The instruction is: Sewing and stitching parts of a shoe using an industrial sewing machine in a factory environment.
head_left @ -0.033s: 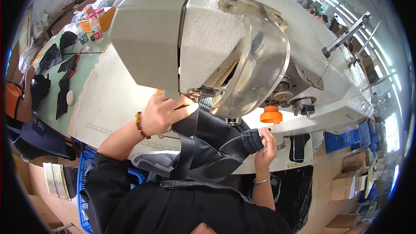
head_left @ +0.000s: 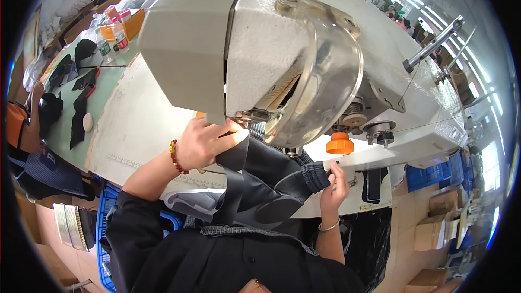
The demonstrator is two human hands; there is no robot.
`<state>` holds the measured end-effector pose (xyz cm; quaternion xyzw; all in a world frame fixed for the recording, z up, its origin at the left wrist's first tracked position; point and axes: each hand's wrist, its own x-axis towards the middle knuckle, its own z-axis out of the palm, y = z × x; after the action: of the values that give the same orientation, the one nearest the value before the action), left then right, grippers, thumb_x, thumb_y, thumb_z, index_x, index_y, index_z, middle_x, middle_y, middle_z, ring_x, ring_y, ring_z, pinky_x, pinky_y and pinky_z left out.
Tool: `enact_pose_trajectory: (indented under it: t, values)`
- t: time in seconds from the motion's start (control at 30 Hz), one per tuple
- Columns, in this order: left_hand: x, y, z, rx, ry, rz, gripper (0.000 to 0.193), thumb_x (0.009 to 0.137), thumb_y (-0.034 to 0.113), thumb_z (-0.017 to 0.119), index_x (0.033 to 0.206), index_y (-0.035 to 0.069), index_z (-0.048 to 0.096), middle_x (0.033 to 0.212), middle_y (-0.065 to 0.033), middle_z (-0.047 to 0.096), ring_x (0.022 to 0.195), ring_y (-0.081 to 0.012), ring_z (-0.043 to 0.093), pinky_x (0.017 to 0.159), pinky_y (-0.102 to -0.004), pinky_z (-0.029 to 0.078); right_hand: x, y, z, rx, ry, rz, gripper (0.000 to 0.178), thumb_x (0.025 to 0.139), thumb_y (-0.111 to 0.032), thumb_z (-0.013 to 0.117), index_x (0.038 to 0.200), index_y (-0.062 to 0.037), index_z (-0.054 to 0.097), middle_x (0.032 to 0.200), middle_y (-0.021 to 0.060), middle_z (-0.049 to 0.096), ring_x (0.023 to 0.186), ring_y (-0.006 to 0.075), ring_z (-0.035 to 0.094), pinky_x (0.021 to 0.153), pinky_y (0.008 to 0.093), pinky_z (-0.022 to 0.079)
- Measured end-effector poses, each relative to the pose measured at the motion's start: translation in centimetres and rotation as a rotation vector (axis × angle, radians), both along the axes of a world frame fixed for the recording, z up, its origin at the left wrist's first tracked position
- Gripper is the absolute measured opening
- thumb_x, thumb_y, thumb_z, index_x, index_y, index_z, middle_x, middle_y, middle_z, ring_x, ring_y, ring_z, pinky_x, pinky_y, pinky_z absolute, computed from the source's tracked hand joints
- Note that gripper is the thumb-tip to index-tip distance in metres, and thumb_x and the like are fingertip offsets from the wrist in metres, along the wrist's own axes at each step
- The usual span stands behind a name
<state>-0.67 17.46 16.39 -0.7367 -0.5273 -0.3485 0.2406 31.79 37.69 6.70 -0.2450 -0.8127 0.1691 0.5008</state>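
Note:
Under the head of a grey-white sewing machine (head_left: 260, 49) lies a black, leather-like workpiece (head_left: 266, 165) with dark grey patches. My left hand (head_left: 199, 142) is closed on its far left edge, fingertips in the bright light right beside the machine's lower end. At the workpiece's right side is a gathered, ribbed black band (head_left: 315, 178). My right hand (head_left: 334, 187) has its fingers bent against the end of this band, pinching it. The near part of the workpiece hangs over the table edge toward my lap. The machine head and a clear curved guard (head_left: 325, 70) hide the needle.
An orange knob (head_left: 340, 144) sticks down from the machine. At left, a green table (head_left: 111, 84) bears black cut pieces, red-handled scissors (head_left: 93, 82) and bottles; a person in orange (head_left: 19, 127) sits there. A blue crate (head_left: 106, 239) stands beside me, cardboard boxes (head_left: 434, 228) at right.
My right hand has shifted very slightly to the right at the gathered band. My left hand and the workpiece look unmoved.

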Motion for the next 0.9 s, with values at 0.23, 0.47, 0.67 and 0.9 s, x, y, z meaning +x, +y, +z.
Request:
enact_pose_trajectory:
  t: [0.23,0.47,0.67,0.9]
  values:
    - [0.2,-0.2,0.4,0.077,0.034,0.009,0.035,0.072,0.005,0.068,0.106,0.006,0.074,0.109,-0.0071,0.073,0.091,-0.0267,0.069,0.074,-0.0361,0.058,-4.1,-4.8,10.5,0.242,-0.030,0.257,0.022,0.087,-0.005,0.073,0.108,-0.0012,0.071,0.100,0.0113,0.072,0.089,0.0295,0.067,0.085,0.0415,0.048]
    - [0.4,-0.5,0.5,-0.013,0.031,0.036,0.030,0.072,0.005,0.067,0.102,0.005,0.073,0.110,-0.0083,0.072,0.087,-0.0253,0.069,0.072,-0.0357,0.058,-12.1,-6.2,13.4,0.179,-0.043,0.218,0.020,0.084,-0.009,0.082,0.101,-0.0028,0.073,0.094,0.0122,0.073,0.086,0.0342,0.067,0.081,0.0402,0.048]
    - [0.2,-0.2,0.3,0.027,0.045,0.023,0.026,0.071,0.006,0.068,0.097,0.006,0.071,0.109,-0.0079,0.072,0.084,-0.0247,0.069,0.070,-0.0349,0.057,-12.5,-6.2,13.1,0.395,0.003,0.139,0.023,0.084,-0.014,0.085,0.101,-0.0043,0.074,0.102,0.0114,0.074,0.096,0.0356,0.068,0.089,0.0436,0.049]
    - [0.6,-0.7,0.5,-0.022,0.043,0.043,0.028,0.070,0.005,0.068,0.097,0.007,0.071,0.109,-0.0070,0.072,0.085,-0.0245,0.070,0.071,-0.0349,0.057,-12.7,-6.3,13.0,0.404,0.020,0.140,0.022,0.085,-0.016,0.084,0.100,-0.0048,0.073,0.107,0.0119,0.074,0.099,0.0357,0.067,0.090,0.0436,0.048]
